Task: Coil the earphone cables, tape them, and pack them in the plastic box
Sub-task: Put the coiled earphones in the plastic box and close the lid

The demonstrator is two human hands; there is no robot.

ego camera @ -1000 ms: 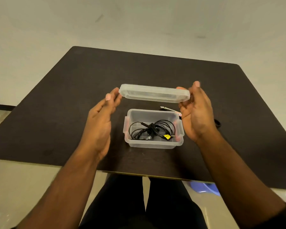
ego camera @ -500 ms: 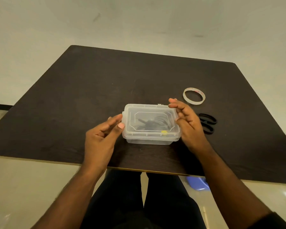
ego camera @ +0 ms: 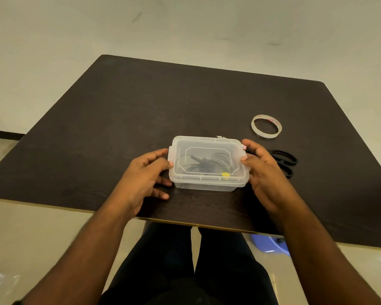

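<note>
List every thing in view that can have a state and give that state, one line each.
Plastic box: on the table, lid on.
Lid: seated on the box.
Earphone cables: coiled inside the box.
Tape roll: lying flat, untouched.
Scissors: lying flat, partly behind the right hand.
Left hand: fingers against the box's left end.
Right hand: fingers against the box's right end.

Dark table (ego camera: pixel 119 133), few items near front edge.
On it: lidded plastic box (ego camera: pixel 207 183), tape roll (ego camera: pixel 266 127), black scissors (ego camera: pixel 284 160).
</note>
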